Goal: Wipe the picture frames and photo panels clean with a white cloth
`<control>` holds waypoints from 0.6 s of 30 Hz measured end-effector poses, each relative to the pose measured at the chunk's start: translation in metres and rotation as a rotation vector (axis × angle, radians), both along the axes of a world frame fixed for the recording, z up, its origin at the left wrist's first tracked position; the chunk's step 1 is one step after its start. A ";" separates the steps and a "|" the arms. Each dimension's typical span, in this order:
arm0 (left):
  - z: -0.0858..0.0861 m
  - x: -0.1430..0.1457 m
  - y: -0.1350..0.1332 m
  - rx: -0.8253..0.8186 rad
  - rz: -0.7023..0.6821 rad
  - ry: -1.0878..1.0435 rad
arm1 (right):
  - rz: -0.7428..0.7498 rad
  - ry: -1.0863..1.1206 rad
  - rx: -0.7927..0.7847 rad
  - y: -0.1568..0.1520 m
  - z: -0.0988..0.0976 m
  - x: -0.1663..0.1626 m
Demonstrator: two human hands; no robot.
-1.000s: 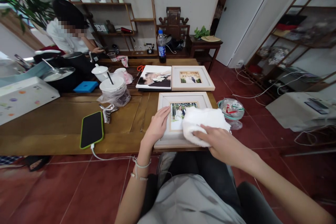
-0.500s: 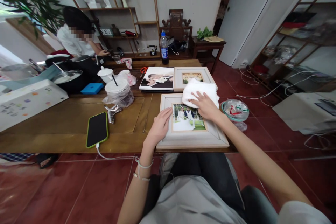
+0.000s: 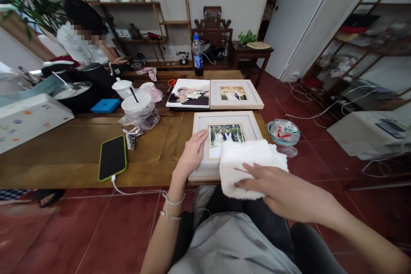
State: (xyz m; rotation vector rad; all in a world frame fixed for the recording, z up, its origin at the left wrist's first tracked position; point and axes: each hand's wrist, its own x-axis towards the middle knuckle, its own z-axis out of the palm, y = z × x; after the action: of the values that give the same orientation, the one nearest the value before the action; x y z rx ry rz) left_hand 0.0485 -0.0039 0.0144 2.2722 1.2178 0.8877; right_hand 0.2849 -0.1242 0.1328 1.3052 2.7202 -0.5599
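Note:
A whitish picture frame [image 3: 203, 165] with a photo of a couple lies flat at the table's near edge. My left hand [image 3: 193, 150] rests on its left side, fingers stretched flat along the border. My right hand [image 3: 269, 182] holds a folded white towel [image 3: 247, 152] over the frame's near right part, with fingers spread across the cloth. The towel covers the lower right of the photo and hangs past the near edge. Behind it lie a second framed photo [image 3: 250, 87] and a photo book or print [image 3: 189, 92] side by side.
On the wooden table [image 3: 147, 171] to the left are a charging phone [image 3: 113, 158], a lidded cup in plastic [image 3: 138, 109] and a blue box [image 3: 105, 105]. A bottle [image 3: 198, 58] stands at the back. A plastic-lined bin [image 3: 284, 132] is at the right. Another person [image 3: 83, 38] sits far left.
My right hand has drawn the towel from the frame's far right corner toward me, to the near right. The second framed photo is uncovered. My left hand stays on the frame's left side.

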 end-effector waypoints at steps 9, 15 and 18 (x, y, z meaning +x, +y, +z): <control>-0.001 -0.002 0.001 0.004 -0.023 0.030 | -0.047 0.015 0.150 0.034 -0.039 -0.001; 0.001 -0.002 0.000 0.008 -0.031 0.016 | -0.050 -0.035 0.434 0.098 -0.063 0.013; 0.004 -0.002 -0.001 -0.012 -0.027 0.029 | -0.104 -0.099 0.541 0.132 -0.066 0.015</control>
State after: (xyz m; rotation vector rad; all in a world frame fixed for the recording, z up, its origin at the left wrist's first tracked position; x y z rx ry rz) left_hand 0.0467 -0.0045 0.0182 2.2941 1.1991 0.8390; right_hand 0.3000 0.0075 0.0670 1.5290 2.8338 0.2591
